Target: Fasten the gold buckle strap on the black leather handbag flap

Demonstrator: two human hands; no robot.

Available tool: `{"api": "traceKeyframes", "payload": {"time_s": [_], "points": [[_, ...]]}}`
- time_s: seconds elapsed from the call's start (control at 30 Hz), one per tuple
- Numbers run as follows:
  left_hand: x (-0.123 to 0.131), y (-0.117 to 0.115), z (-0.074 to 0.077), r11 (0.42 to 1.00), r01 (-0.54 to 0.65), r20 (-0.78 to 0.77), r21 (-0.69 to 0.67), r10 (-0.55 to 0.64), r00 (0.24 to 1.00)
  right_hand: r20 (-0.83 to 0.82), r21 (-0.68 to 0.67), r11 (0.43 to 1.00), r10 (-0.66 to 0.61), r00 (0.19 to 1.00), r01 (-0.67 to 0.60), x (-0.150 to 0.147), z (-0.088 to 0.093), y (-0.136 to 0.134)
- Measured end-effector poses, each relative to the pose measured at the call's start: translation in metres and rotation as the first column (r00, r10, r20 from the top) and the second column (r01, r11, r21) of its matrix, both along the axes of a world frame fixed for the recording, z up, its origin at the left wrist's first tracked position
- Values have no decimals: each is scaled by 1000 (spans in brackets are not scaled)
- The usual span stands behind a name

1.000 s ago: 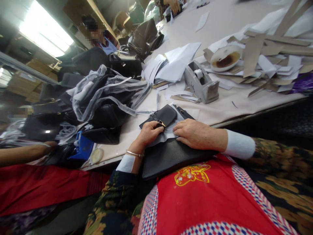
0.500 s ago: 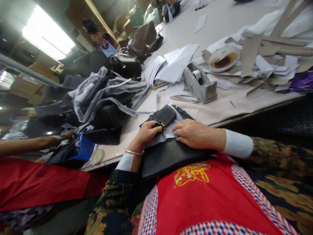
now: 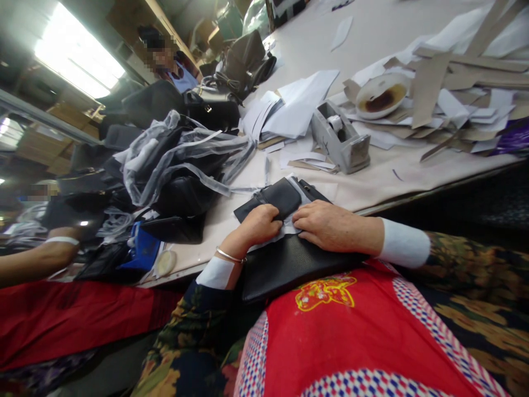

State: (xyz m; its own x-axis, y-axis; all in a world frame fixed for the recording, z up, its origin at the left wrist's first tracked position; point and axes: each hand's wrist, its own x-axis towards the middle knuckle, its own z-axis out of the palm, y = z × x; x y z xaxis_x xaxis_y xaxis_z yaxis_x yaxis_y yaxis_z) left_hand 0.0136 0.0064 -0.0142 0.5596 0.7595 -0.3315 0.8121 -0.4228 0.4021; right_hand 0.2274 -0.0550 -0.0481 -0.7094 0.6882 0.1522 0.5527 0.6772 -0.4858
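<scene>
A black leather bag lies across my lap and the table edge, a white tissue sheet spread over its upper part. My left hand is curled, its fingers pressing on the bag's black flap and covering the gold clasp. My right hand lies beside it, fingers bent and pressed down on the tissue and the bag.
A grey tape dispenser stands behind the bag on the beige table. White paper sheets, cardboard strips and a stained dish lie further back. Black bags with clear wrap pile up at left. Another person's arm reaches in at far left.
My left hand has slid forward over the flap and now covers the gold clasp. The other person's arm at left has pulled back. My right hand has stayed put.
</scene>
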Motion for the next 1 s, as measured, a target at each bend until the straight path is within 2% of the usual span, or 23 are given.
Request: {"api": "traceKeyframes", "payload": {"time_s": [0.27,0.53,0.7,0.83,0.93,1.0], "points": [[5,3,-9,996,-30,-36,89,33,999,17,17,1000,-3,1000,2,-1,-1,3],[-1,4,-15,998,-25,30,63,23,999,-12,29,999,-16,1000,16,-2,-4,4],[-3,-3,-14,998,-15,126,68,6,992,-47,36,999,-13,999,15,-2,-6,3],[-12,-7,-7,1000,2,251,9,-4,968,-87,32,999,0,996,3,1,-4,1],[-22,-9,-3,998,-10,335,-65,31,942,-68,29,999,20,998,-18,4,-1,1],[-29,-9,-4,990,-64,412,-128,112,904,-65,27,999,28,998,-27,5,0,1]]}}
